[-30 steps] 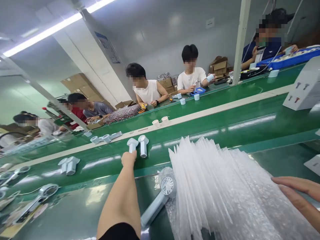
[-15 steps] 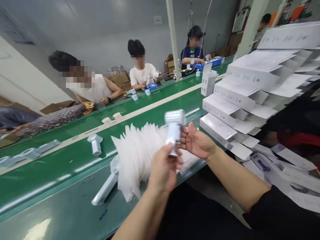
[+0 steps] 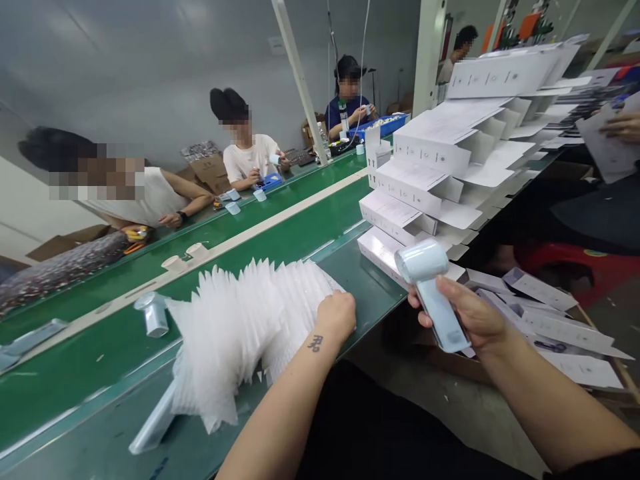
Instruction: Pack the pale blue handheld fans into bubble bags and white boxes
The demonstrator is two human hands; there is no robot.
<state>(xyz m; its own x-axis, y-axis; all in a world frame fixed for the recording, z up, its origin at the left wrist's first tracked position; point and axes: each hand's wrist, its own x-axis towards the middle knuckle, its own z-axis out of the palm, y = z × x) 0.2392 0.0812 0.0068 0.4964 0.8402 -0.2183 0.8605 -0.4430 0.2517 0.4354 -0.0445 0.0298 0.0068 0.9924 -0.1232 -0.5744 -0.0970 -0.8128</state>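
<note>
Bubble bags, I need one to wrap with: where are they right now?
In the head view, the bubble bags lie fanned out on the green conveyor belt, under the person's left hand, just left of the stacked white boxes.

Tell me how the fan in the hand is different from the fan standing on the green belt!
The held fan is gripped in the right hand and tilted in the air, while the standing fan stands upright on the green belt. The held fan looks bigger because it is near the camera; the standing fan is farther away and looks smaller. The held fan looks pale blue; the standing fan looks more silvery in the light. Both have a round head on a straight handle.
</note>
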